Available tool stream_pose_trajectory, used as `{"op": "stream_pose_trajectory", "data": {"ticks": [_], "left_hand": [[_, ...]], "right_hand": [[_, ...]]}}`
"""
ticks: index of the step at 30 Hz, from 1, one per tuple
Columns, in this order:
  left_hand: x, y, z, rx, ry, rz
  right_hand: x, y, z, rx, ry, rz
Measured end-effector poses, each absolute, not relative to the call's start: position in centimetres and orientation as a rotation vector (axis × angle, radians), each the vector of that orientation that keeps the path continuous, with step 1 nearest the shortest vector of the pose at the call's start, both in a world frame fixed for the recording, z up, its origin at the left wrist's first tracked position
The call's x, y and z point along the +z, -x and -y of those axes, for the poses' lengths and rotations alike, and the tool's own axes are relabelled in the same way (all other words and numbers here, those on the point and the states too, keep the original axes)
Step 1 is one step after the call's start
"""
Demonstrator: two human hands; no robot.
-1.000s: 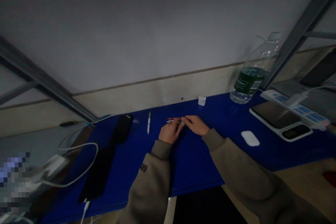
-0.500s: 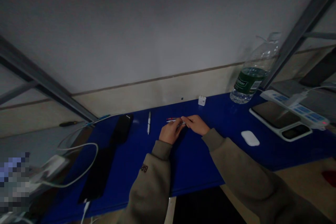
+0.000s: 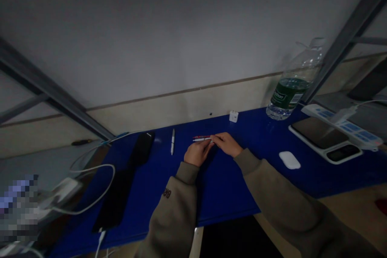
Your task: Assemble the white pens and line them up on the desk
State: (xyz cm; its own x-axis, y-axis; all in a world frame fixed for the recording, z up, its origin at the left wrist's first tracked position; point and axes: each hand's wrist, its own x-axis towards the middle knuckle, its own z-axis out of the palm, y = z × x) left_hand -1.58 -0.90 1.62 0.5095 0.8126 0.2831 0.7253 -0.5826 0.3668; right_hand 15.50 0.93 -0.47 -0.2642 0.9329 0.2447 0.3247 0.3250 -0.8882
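Note:
My left hand [image 3: 198, 152] and my right hand [image 3: 226, 144] rest close together on a blue desk mat [image 3: 223, 189]. Two thin pens [image 3: 201, 138], one white and one red, lie side by side just beyond my left hand. My right fingertips press together on their right ends, and the tips there are hidden. My left fingers curl just below the pens, and I cannot tell whether they touch them. A loose white pen [image 3: 172, 142] lies on the mat left of my left hand.
A black phone [image 3: 141, 149] and a long black pad [image 3: 115, 197] lie to the left, with white cables beside them. At the back stand a white charger [image 3: 233, 116] and a water bottle [image 3: 287, 94]. To the right are a white mouse [image 3: 289, 160], a tablet [image 3: 320, 133] and a power strip [image 3: 341, 125].
My left hand has drawn slightly back from the pens, so more of their length shows. My right hand stays at their right ends, and the view has shifted slightly.

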Motion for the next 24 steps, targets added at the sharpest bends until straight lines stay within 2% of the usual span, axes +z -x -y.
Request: {"op": "stream_pose_trajectory", "data": {"ticks": [5, 11, 15, 17, 20, 24], "left_hand": [[1.8, 1.1, 1.1, 0.716, -2.401, -1.297], [2.0, 0.9, 0.9, 1.167, -1.702, -1.183], [2.2, 1.3, 0.4, 1.387, -1.399, -1.010], [2.3, 1.5, 0.0, 1.432, -1.310, -0.964], [2.3, 1.8, -0.4, 1.447, -1.241, -0.997], [2.2, 1.9, -0.6, 1.315, -1.320, -1.049]], "right_hand": [[-0.5, -15.1, -0.9, 1.039, 1.099, 1.643], [-0.1, -14.5, -0.2, 1.006, 0.975, 1.599], [-0.2, -13.9, 0.1, 1.283, 0.876, 1.557], [-0.1, -14.0, 0.0, 1.374, 0.813, 1.518], [0.3, -14.8, -0.5, 1.316, 0.793, 1.379], [0.6, -16.2, -1.3, 1.264, 0.767, 1.014]]}}
